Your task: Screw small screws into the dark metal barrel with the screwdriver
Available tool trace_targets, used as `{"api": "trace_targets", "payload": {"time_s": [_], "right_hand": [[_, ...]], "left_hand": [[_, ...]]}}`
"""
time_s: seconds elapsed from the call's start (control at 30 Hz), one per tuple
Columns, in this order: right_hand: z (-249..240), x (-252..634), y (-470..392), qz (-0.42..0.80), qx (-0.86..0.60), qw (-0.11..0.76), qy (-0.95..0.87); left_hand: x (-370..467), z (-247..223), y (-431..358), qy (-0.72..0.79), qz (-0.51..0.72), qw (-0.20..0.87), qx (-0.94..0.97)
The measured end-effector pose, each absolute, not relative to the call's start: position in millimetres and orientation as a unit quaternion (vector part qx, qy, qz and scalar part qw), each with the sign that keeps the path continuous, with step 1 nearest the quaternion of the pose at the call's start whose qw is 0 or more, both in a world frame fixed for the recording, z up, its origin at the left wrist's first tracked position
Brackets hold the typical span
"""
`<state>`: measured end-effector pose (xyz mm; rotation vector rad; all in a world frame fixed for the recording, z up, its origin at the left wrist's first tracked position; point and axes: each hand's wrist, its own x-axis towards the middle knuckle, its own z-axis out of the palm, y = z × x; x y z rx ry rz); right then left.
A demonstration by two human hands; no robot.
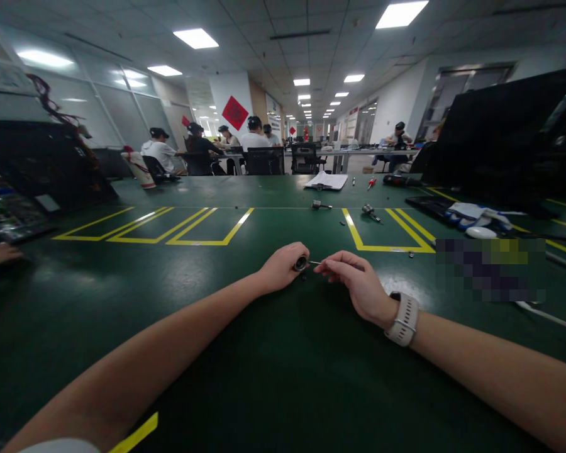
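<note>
My left hand [281,269] is closed around a small round metal part [300,263], whose hollow end faces me. My right hand [361,286] pinches a slim tool with a thin metal shaft [314,262], its tip reaching to the side of the round part. Whether the tip sits in the part or only touches it, I cannot tell. A tiny dark piece [304,277] lies on the green table just below my left hand.
Two metal assemblies [321,205] [370,214] lie farther back on the table [264,352]. Behind them are a clipboard with papers [327,181] and a red-handled tool [371,182]. Gloves [476,215] and a mouse [481,233] are at right. Another person's hand [0,254] rests at far left.
</note>
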<state>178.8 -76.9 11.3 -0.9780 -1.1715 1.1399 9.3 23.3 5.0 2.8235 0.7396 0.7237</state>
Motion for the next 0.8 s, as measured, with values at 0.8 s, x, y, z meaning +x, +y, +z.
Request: {"api": "trace_targets", "payload": {"time_s": [0.8], "right_hand": [[11.2, 175.7, -77.6, 0.476, -0.432, 0.571, -0.512]], "left_hand": [[8.6, 8.4, 20.0, 0.236, 0.215, 0.057, 0.946]]}}
